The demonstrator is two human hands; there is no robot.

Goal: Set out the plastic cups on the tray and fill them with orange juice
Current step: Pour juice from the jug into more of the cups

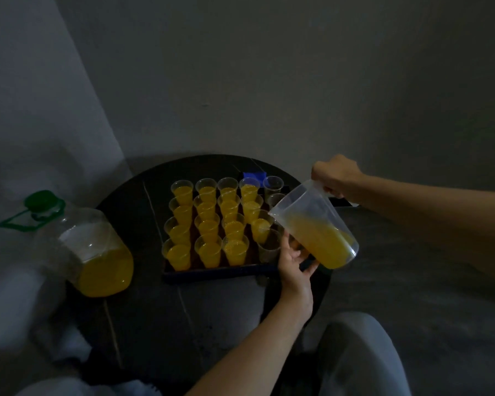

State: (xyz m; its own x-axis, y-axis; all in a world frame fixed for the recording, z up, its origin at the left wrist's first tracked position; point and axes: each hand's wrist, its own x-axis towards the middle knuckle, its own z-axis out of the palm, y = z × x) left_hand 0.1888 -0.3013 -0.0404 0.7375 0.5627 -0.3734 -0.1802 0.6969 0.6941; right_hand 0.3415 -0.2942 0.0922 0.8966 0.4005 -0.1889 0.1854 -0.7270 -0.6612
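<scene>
A round dark table (155,310) stands against a grey wall (269,81). A small blue object (253,176) lies near the table's far edge. White cloth (26,138) lies left of the table. A grey trouser leg (360,355) is at lower right, over a dark floor (426,295).

- filled cups (209,221): clear plastic; juice yellow-orange, some w/ fine bubble speckle on top.
- empty cups (273,182): clear, no tint.
- tray (212,271): v. dark, bluish along front edge.
- table (143,310): black, w/ a few thin pale lines across top.
- small thing (253,175) behind tray: bright blue.
- jug (315,212): clear, slightly frosted; juice inside yellow-orange.
- big bottle (92,241): clear; juice in lower part yellow-orange; cap (39,200) + handle (17,222) green.
- wall (269,81): plain grey.
- fabric (26,110) at left: whitish-grey, no pattern.
- trouser leg (360,352): light grey, plain.
</scene>
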